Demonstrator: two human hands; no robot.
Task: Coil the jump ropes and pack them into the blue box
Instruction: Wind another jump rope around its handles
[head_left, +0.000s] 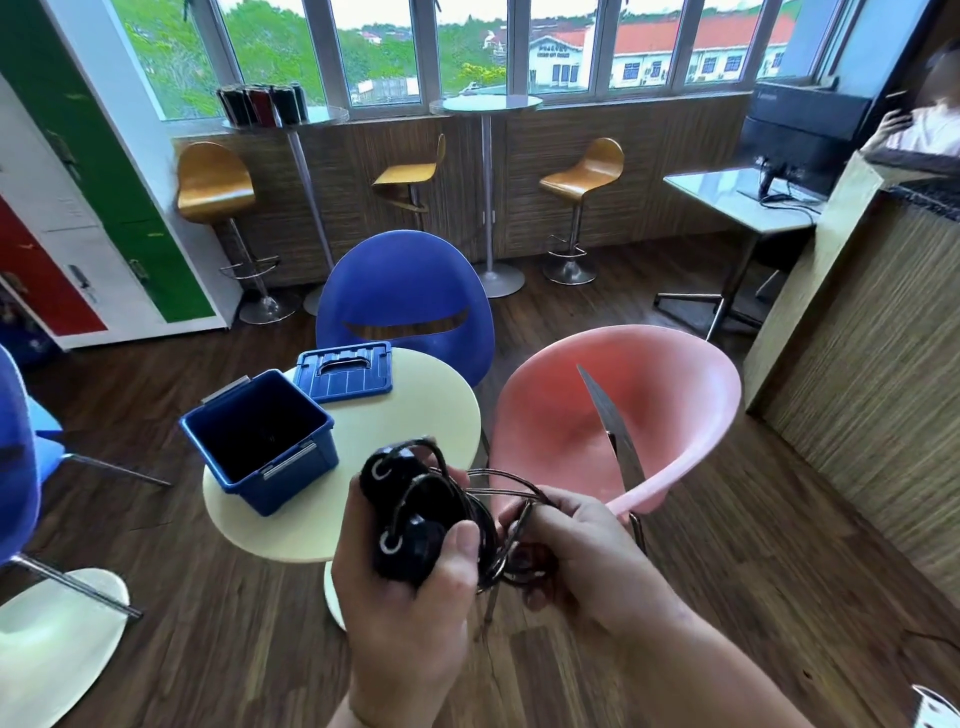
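My left hand (402, 587) grips the two black handles of a jump rope (410, 512), held side by side with their ends facing me. The thin dark cord loops out to the right, where my right hand (576, 545) pinches the coiled loops. Both hands hover in front of a small round cream table (410, 421). On that table stands the open blue box (260, 441), tilted slightly, its inside dark and seemingly bare. Its blue lid (344, 371) lies flat behind it.
A pink chair (649, 415) stands to the right of the table, a blue chair (410, 291) behind it. Another blue chair (15, 457) sits at the left edge. Bar stools, tall tables and lockers line the far wall. A person sits at the far right.
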